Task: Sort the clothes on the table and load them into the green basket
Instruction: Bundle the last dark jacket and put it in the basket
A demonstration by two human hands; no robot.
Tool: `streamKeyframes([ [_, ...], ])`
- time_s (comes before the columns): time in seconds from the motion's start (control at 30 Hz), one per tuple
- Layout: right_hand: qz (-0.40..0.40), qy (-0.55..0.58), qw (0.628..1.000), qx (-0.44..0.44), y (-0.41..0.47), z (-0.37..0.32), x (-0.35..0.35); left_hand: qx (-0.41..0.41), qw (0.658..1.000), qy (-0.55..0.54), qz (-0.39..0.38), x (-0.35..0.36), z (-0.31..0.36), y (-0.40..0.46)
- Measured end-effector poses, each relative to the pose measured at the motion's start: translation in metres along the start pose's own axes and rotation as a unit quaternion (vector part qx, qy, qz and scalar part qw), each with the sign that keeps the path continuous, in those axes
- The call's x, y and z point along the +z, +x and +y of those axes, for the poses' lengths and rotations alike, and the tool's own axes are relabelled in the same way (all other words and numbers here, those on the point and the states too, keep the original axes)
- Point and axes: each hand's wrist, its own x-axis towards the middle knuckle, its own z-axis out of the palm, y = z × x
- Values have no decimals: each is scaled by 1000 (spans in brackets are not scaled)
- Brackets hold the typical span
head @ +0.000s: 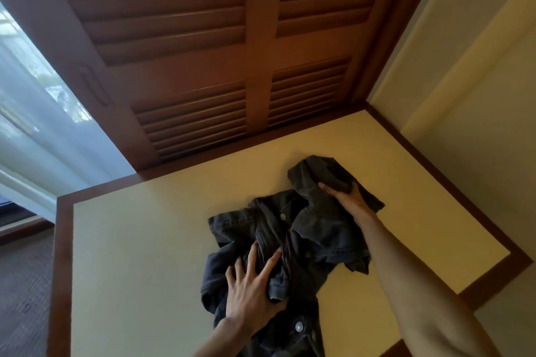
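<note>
Denim clothing [313, 238], dark grey and crumpled, is lying on the cream top of a table [139, 255] with a reddish-brown wooden border, toward the right half of the surface and reaching to the near edge at the bottom of the view. Starting at the far left, a sheer white curtain [37, 113] is hanging in front of a bright window, and dark carpet [23, 284] is showing beside the table's left edge. Moving inward, the left hand [249, 293] is lying flat on the lower part of the garment, its fingers [271, 262] spread apart and straight, pressing the fabric down against the tabletop without curling round it. Just below that hand a round metal button [298, 326] is catching the light, and a second button [282, 215] is showing higher up near the garment's middle. Behind the table, brown louvred doors [220, 46] are filling the upper centre of the view. Farther right, the right hand [346, 201] is gripping the bunched upper end of the garment, thumb and fingers curled around a fold, with that end raised slightly off the surface. At the far right a pale yellow wall [470, 72] is meeting the table's corner.
</note>
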Motion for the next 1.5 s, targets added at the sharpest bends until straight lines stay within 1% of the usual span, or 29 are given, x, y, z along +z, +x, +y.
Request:
streamKeyframes([
  [0.1, -88, -36, 995, -10, -38, -37, 13, 36, 999, 7, -4, -8, -3, 18],
  [0.17, -132, -66, 988, -42, -58, -51, 18, 59, 998, 7, -5, -14, -8, 36],
  [0.2, -126, -92, 985, -76, -70, -54, 22, 71, 997, 8, -2, -16, -11, 43],
  [0.27, -54, -187, 968, -161, -97, -50, 39, 87, 996, 21, 2, -19, -17, 52],
  [0.3, -8, -256, 943, -213, -111, -40, 52, 91, 996, 19, 5, -18, -19, 54],
  [0.33, 60, -334, 898, -279, -126, -24, 66, 91, 996, 8, 12, -15, -21, 56],
  [0.4, 192, -438, 786, -391, -153, 22, 95, 85, 995, -36, 28, -15, -23, 50],
  [0.43, 211, -461, 753, -420, -164, 44, 109, 92, 993, -71, 28, -15, -30, 44],
  [0.47, 211, -478, 732, -436, -171, 65, 121, 116, 987, -111, 26, -19, -38, 34],
  [0.5, 194, -496, 724, -439, -175, 84, 131, 122, 981, -149, 16, -29, -51, 20],
  [0.6, 148, -508, 740, -416, -182, 112, 149, 44, 982, -166, -80, -95, -82, -30],
  [0.63, 146, -508, 738, -419, -183, 114, 151, 21, 980, -178, -87, -121, -86, -43],
  [0.67, 140, -510, 735, -424, -183, 113, 153, 8, 977, -202, -68, -145, -85, -49],
  [0.73, 122, -519, 738, -414, -188, 107, 151, 6, 971, -237, 27, -178, -70, -44],
  [0.77, 111, -516, 748, -402, -194, 102, 149, 9, 972, -224, 64, -182, -61, -31],
  [0.8, 91, -508, 762, -391, -201, 98, 147, 4, 978, -196, 69, -181, -49, -15],
  [0.87, 50, -483, 785, -384, -215, 93, 139, -18, 993, -117, -30, -161, -38, 22],
  [0.93, -4, -413, 816, -403, -223, 87, 121, -30, 987, -56, -145, -130, -40, 46],
  [1.0, -54, -256, 889, -376, -232, 67, 90, -37, 985, -53, -163, -103, -53, 52],
  [1.03, -30, -173, 915, -362, -231, 58, 73, -39, 986, -55, -150, -94, -58, 49],
  [1.07, 22, -124, 927, -353, -227, 50, 58, -38, 988, -55, -140, -89, -61, 44],
  [1.1, 88, -147, 924, -343, -218, 46, 46, -38, 988, -59, -139, -87, -62, 39],
  [1.13, 128, -199, 921, -311, -204, 45, 37, -40, 986, -77, -144, -84, -63, 36],
  [1.17, 123, -230, 935, -242, -191, 45, 33, -41, 981, -107, -154, -81, -65, 33],
  [1.23, 24, -206, 972, -112, -165, 55, 43, -29, 962, -206, -178, -80, -71, 28],
  [1.3, -62, -155, 983, -73, -148, 70, 64, -27, 917, -352, -185, -82, -79, 28],
  [1.37, -77, -123, 987, -67, -143, 79, 81, -60, 877, -450, -156, -87, -79, 28],
  [1.4, -83, -111, 988, -63, -139, 81, 84, -81, 877, -454, -137, -88, -75, 28],
  [1.5, -117, -18, 992, -34, -132, 80, 77, -124, 917, -363, -110, -81, -48, 30],
])
